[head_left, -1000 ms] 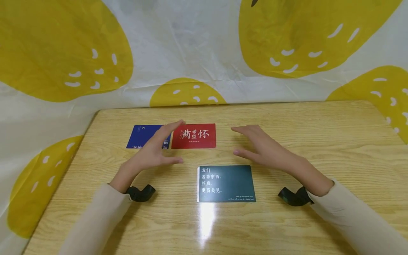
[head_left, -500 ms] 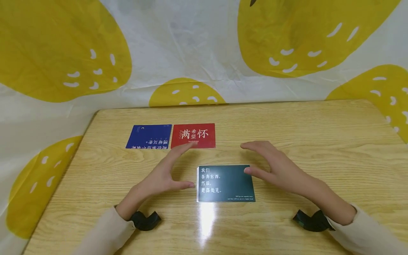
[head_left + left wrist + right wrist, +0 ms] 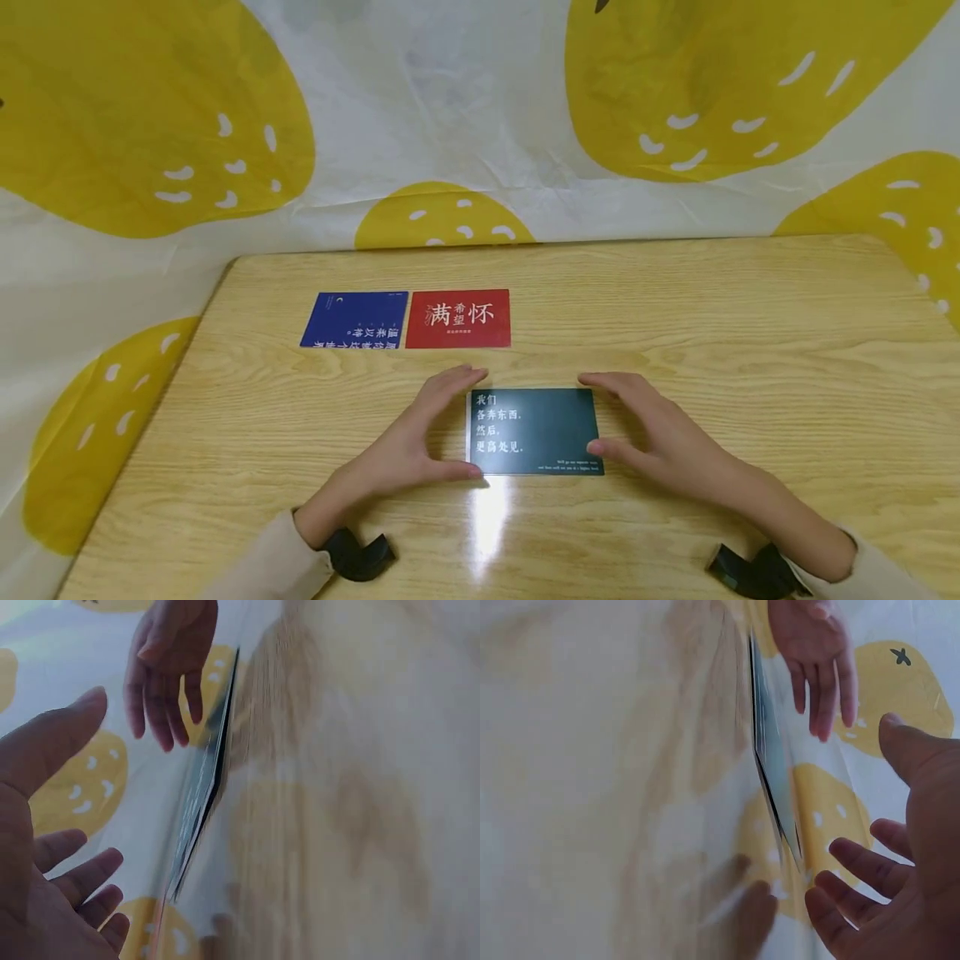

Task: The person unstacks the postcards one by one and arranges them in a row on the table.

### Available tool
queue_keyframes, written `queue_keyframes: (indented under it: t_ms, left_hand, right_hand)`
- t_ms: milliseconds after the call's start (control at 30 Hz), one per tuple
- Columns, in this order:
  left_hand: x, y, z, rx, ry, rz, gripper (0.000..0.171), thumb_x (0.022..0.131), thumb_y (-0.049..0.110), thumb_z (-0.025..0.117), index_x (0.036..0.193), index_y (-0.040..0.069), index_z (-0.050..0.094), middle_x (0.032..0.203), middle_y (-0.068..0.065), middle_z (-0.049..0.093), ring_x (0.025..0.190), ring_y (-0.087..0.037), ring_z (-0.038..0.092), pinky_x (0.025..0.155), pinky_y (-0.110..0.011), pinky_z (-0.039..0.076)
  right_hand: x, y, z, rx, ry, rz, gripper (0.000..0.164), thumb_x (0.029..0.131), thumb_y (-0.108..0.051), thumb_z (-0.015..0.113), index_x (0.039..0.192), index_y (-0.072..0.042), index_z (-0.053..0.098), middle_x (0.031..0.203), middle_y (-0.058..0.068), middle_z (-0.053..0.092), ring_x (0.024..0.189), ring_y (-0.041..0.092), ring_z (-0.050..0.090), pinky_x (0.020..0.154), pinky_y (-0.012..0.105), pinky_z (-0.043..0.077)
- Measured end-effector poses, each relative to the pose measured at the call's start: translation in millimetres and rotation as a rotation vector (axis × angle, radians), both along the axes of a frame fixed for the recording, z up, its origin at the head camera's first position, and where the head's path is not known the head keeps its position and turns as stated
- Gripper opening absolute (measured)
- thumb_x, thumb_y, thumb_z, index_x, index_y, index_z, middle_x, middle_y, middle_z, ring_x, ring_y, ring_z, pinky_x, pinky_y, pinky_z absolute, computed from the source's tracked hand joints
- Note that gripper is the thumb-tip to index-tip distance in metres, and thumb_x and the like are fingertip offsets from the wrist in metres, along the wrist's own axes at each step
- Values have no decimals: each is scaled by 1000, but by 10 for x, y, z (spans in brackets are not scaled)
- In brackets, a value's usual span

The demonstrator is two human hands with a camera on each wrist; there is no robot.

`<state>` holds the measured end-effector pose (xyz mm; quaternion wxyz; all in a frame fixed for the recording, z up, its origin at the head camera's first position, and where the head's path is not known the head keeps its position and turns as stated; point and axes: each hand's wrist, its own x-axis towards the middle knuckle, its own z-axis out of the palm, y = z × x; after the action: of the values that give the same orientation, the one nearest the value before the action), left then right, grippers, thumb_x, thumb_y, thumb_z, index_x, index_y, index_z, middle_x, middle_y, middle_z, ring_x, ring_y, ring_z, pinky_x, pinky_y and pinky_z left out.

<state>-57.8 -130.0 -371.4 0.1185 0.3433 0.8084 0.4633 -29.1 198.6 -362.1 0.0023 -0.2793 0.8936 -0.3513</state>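
Note:
A dark green card (image 3: 536,433) with white lettering lies flat near the table's middle. A pale edge shows along its left side, and in the left wrist view the card (image 3: 204,787) seems to have more than one layer. My left hand (image 3: 405,446) hovers at its left end, thumb and fingers spread apart. At the right end hovers my right hand (image 3: 675,446), its fingers likewise apart and holding nothing. Both wrist views show a gap between the near hand and the card. Farther back lie a blue card (image 3: 354,319) and a red card (image 3: 458,319), side by side.
The wooden table (image 3: 712,308) has a glossy top with a light reflection in front of the green card. A white cloth (image 3: 450,100) with yellow fruit shapes hangs behind the back edge and along the left. A black band sits at each wrist.
Both hands have come nearer to me, from beside the red card down to the two ends of the green card. The cards have stayed in place.

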Motion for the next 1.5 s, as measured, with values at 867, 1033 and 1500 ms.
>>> queue_keyframes:
  t_ms: [867,1033,1500]
  left_hand:
    - [15,142,-233,-135,160,2,105,68,35,87,151,12,27,154,-7,27,143,-24,16,109,-50,27]
    - [34,118,-233,-156,159,14,106,68,35,87,151,11,27,154,-8,26,143,-24,16,110,-49,28]
    - [111,79,-250,-151,237,39,104,70,33,86,151,10,26,150,-8,29,137,-23,25,106,-45,36]
  right_hand:
    - [71,41,-323,33,99,-16,96,71,-44,83,146,-7,36,147,10,37,135,28,29,111,21,15]
    - [77,26,-330,24,92,-3,95,71,-43,83,146,-7,36,147,10,36,135,28,28,110,18,15]
    - [84,-17,-347,12,96,15,93,72,-40,84,146,-9,37,147,8,35,134,25,29,109,15,17]
